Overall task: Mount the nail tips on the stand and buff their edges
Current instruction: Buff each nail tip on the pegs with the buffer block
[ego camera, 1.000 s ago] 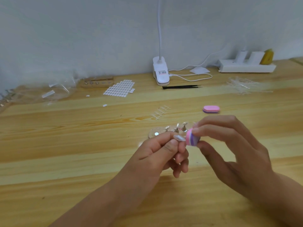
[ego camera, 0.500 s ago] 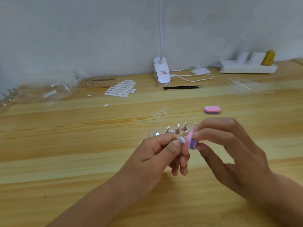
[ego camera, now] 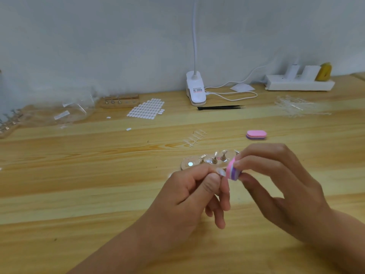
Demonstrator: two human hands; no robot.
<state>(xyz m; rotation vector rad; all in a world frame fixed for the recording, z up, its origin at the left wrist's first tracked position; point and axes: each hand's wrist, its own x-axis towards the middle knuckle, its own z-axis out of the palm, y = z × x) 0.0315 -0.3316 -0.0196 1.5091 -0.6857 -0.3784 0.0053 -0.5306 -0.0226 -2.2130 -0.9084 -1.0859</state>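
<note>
**Hands.** The left hand [ego camera: 189, 196] pinches one clear nail tip [ego camera: 221, 172] between thumb and index finger; the remaining fingers are curled below. The right hand [ego camera: 280, 186] grips a pink-and-purple buffer block [ego camera: 232, 172], fingers on top and thumb underneath. The block's pink face meets the free edge of the nail tip. Both hands are raised above the counter [ego camera: 79, 175], toward its near edge, right of centre.

**Stand.** The clear stand [ego camera: 190, 164] lies flat on the counter just behind the hands, and its right end is hidden by them. Several small pegs [ego camera: 223, 156] stand upright on it. Whether they carry tips cannot be told.

**Other items.**
- A second buffer block [ego camera: 256, 134] lies beyond the stand, toward the right edge.
- A clear plastic sprue [ego camera: 195, 138] lies between the stand and the far edge.
- Black tweezers [ego camera: 220, 107] lie in front of a white clip lamp [ego camera: 195, 89] at the far edge.
- A sheet of white adhesive tabs [ego camera: 147, 110] lies left of the lamp, beside a wooden block [ego camera: 119, 100].
- A white power strip [ego camera: 298, 85] sits near the far right corner.
</note>
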